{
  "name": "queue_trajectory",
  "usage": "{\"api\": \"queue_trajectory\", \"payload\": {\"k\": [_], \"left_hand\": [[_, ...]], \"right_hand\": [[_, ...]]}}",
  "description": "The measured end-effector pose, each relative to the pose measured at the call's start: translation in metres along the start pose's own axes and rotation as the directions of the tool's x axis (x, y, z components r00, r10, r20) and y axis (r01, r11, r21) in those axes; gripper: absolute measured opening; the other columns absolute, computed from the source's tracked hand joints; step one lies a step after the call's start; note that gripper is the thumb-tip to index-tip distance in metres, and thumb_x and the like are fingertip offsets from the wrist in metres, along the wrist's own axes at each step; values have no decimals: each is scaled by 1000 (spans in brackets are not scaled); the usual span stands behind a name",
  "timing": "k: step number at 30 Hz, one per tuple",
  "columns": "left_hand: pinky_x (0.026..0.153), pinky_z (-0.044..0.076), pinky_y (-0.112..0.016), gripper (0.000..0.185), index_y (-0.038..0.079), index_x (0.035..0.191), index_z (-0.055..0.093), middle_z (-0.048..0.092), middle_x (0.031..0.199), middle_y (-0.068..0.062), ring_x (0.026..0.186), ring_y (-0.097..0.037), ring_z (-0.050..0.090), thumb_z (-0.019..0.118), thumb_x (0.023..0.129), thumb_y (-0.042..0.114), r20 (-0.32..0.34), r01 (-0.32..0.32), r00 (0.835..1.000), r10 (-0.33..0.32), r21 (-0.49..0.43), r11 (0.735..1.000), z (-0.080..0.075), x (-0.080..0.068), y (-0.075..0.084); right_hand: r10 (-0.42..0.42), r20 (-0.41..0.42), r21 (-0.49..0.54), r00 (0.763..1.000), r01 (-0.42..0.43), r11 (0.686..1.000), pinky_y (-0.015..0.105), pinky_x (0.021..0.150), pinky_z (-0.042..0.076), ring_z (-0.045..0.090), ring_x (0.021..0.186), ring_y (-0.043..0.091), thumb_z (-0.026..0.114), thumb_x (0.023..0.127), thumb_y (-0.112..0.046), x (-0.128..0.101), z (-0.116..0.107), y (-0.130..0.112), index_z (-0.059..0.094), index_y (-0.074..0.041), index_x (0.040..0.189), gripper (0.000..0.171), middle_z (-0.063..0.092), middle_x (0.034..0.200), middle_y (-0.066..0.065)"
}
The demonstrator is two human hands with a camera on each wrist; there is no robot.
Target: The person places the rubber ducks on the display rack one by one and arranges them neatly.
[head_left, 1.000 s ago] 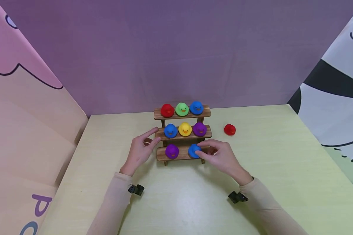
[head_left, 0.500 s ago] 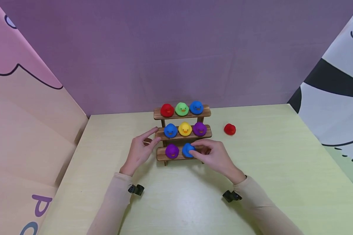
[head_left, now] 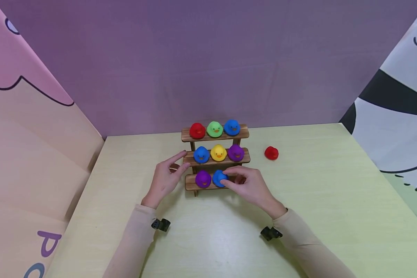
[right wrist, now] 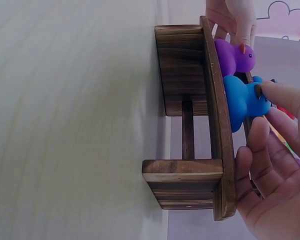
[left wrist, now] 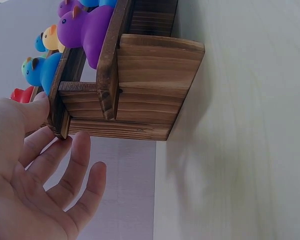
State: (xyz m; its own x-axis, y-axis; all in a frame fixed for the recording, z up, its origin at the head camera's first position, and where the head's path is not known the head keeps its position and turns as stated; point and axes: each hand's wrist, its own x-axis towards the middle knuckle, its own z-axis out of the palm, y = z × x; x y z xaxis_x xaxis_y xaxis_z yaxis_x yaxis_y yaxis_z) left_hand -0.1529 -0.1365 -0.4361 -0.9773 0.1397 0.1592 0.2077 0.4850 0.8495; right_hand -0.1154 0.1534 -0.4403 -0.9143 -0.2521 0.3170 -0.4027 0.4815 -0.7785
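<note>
A three-tier wooden display stand [head_left: 190, 183] holds small rubber ducks. My left hand [head_left: 165, 179] grips the left end of its middle shelf, the thumb in front and the fingertips at the edge in the left wrist view. On the bottom shelf, my right hand [head_left: 251, 186] pinches a blue duck [head_left: 218, 178] between thumb and fingers. Just left of that duck is a purple duck [head_left: 203, 179]. The middle shelf carries a blue duck [head_left: 201, 155], a yellow duck [head_left: 218, 153] and a purple duck [head_left: 236, 153].
Along the top shelf are a red duck [head_left: 197, 131], a green duck [head_left: 214, 129] and a blue duck [head_left: 232, 127]. Another red duck [head_left: 271, 153] lies on the pale table [head_left: 319, 185], right of the stand. A purple backdrop [head_left: 208, 69] rises behind the table.
My right hand has slid the blue duck leftward along the bottom shelf, closer to the purple one. My left hand has stayed at the middle shelf's end.
</note>
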Motion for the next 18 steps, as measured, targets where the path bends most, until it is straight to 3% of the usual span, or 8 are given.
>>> {"api": "queue_trajectory", "payload": {"k": [10,18], "left_hand": [[79,59,-35,47,26,149,65,76,129,-13,102,-29,71,73,103,32,-3,-3,1000,3,-10,1000,0,0,-3],[79,59,-35,47,25,149,65,76,130,-11,102,-28,72,72,103,33,-4,-5,1000,5,8,1000,0,1,-2]], "right_hand": [[-15,-4,0,1000,15,1000,24,58,50,58,64,8,89,89,-17,0,1,1,83,-10,111,24,79,94,2],[26,12,2,1000,-26,1000,23,58,49,59,65,9,90,88,-21,0,0,2,82,-12,113,28,74,82,-1]]}}
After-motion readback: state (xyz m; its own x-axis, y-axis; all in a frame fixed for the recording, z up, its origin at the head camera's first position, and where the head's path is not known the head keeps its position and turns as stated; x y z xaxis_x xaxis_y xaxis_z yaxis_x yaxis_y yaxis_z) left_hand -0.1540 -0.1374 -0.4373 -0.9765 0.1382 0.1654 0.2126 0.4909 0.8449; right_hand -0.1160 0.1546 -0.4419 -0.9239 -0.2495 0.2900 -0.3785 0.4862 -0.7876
